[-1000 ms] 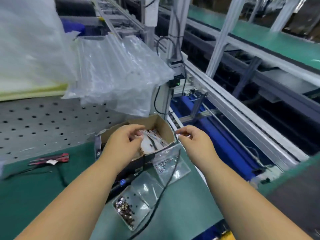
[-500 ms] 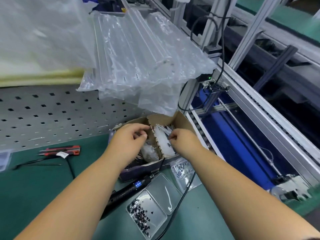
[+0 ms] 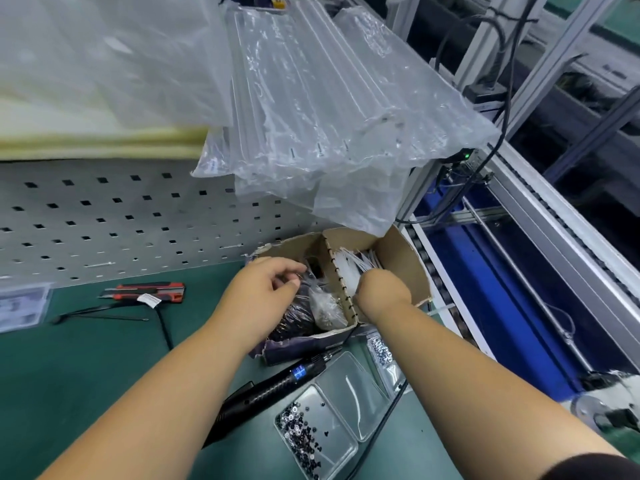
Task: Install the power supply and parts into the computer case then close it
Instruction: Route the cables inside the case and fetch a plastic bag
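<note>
In the cardboard box (image 3: 398,258) at twelve o'clock, the left hand (image 3: 266,289) pinches a small clear bag (image 3: 323,304). The right hand (image 3: 381,292) curls into the white ties (image 3: 349,268); its fingers are hidden.

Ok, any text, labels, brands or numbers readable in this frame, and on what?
None can be read.
Electric screwdriver: lit blue display, digits too blurred.
Utility knife: white tag beside it, print too small.
Clear bag at the left edge: printed sheet inside, blurred.
Cardboard box: no print visible.
</note>
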Demonstrator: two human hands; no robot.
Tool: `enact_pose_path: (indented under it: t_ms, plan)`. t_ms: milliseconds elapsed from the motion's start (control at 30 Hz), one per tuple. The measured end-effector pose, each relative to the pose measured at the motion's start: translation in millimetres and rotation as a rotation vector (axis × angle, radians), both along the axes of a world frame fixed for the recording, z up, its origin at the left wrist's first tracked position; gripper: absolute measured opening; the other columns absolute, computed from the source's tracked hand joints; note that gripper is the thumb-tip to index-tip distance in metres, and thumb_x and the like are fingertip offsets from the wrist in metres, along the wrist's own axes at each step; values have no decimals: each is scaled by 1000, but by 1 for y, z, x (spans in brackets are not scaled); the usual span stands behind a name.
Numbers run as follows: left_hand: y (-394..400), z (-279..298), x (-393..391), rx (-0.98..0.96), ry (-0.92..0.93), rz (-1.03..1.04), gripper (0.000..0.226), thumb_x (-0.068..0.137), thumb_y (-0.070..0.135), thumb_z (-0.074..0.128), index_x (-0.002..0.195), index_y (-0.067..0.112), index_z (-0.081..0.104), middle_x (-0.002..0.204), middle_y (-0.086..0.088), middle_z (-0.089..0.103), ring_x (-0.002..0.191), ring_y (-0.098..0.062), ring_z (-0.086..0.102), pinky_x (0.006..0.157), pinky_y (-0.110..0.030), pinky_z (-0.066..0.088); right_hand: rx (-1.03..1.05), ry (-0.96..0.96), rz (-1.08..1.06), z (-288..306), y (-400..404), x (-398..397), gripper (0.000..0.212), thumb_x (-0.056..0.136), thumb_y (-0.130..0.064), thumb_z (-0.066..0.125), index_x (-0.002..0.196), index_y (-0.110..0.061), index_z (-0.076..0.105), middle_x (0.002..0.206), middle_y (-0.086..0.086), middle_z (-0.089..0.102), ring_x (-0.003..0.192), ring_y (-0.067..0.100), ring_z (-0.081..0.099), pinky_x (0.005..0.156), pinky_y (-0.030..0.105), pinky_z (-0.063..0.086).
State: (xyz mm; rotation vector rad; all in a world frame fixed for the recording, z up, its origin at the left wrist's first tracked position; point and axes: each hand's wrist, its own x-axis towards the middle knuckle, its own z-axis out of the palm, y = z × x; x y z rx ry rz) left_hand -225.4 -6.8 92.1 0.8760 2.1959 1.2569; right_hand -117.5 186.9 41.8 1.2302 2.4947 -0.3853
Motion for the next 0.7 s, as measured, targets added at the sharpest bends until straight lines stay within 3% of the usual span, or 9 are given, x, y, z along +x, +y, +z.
enact_pose_path:
  t_ms: [100,233,333,467,600,700]
  plan:
    - [1,2,1,9,3,-1,27,90,12,63,102,34,72,93,10,62,74,-1,53,66,-3,38,15,25,-42,6,3,4,25,93,-33,65,103,-11,71,103,10,69,96,31,64,70,31,47]
    - [2,7,7,17,15,-19,28,89,12,62,98,37,72,91,12,61,72,-3,53,66,-7,42,71,71,-78,15,4,11,13,92,-20,61,91,-11,71,91,8,68,79,28,59,65,28,46]
    - [3,13,14,18,3,-27,27,90,13,62,99,36,72,92,13,60,74,-3,54,70,-13,47,87,123,-85,24,4,17,13,90,-17,62,92,-11,74,89,8,71,82,28,64,66,28,51]
    - [4,21,24,22,20,-52,25,90,13,62,102,33,72,95,11,61,75,2,53,70,-7,39,100,153,-81,35,2,22,13,88,-10,65,95,-13,75,94,8,72,88,27,66,75,32,57]
    - [0,25,34,54,4,-52,25,90,10,62,101,29,73,95,10,60,72,4,52,68,0,37,148,301,-154,43,-2,27,15,85,-12,62,87,-19,75,89,2,69,78,22,61,61,26,45]
    - [-4,22,42,67,-16,-54,25,90,10,62,99,30,73,94,9,61,73,3,54,67,-1,39,90,469,-273,50,-3,36,13,86,-16,62,78,-26,68,83,-2,67,76,21,62,59,25,45]
